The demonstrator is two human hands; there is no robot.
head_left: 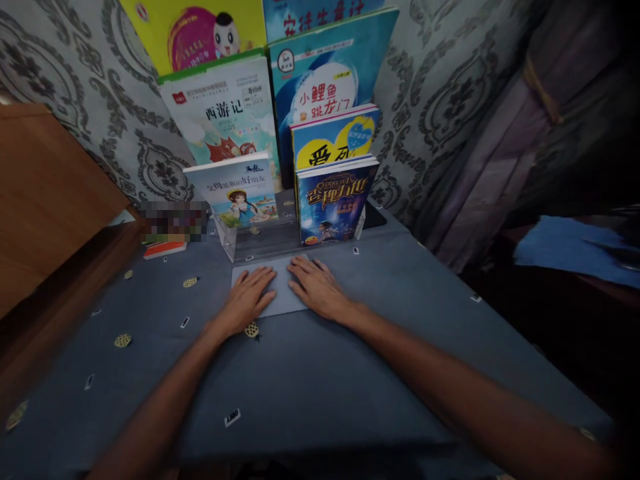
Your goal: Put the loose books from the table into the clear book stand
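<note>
Both hands rest flat on a pale grey-blue rectangular sheet or pad (281,297) that lies on the table. On its left part is my left hand (250,297), palm down with the fingers stretched out. My right hand (317,285) lies over its right part, fingers spread and holding nothing. Just beyond the hands stands a clear stepped book stand (227,240). Its front tier carries a pale children's book (243,193) on the left and a dark blue book (333,207) on the right, both upright and leaning back.
Behind these are a Journey-to-the-West-style white book (225,113), a teal book (325,73) and a yellow book (195,33). A small stack with an orange book (165,249) lies left. A wooden panel (50,200) borders the left; a curtain (500,147) hangs right. Blue cloth (570,250) lies beyond the table's right edge.
</note>
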